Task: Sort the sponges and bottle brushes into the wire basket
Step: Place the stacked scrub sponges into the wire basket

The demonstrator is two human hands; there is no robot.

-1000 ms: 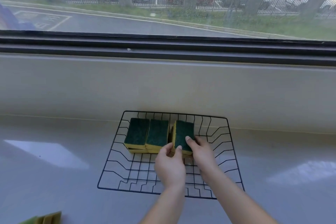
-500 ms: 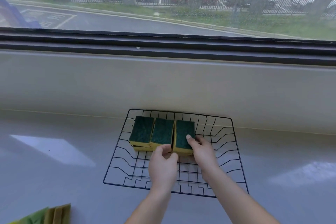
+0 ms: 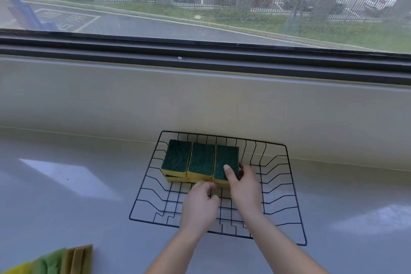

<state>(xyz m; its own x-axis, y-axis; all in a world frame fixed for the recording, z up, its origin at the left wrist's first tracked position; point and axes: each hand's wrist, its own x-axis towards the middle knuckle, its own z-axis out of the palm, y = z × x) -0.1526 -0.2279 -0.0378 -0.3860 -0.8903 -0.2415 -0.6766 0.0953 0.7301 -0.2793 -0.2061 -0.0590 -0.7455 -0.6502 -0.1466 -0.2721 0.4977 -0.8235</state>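
A black wire basket (image 3: 293,187) sits on the grey counter against the wall. In its back left part three green-topped yellow sponges lie side by side: left sponge (image 3: 176,157), middle sponge (image 3: 201,161), right sponge (image 3: 224,160). More yellow sponge shows underneath them. My right hand (image 3: 243,187) grips the right sponge, thumb on its green top and fingers at its right side. Fingers curled, my left hand (image 3: 200,206) touches the front edge of the sponges, just left of my right hand. No bottle brush is in view.
More sponges or cloths (image 3: 55,261), green, yellow and brown, lie at the bottom left corner of the counter. A low wall and a window sill (image 3: 200,60) rise behind the basket. The right half of the basket holds nothing.
The right sponge has been pressed flat and snug against the middle one. My left hand has drawn back slightly toward me. The camera has shifted, so the basket sits further right.
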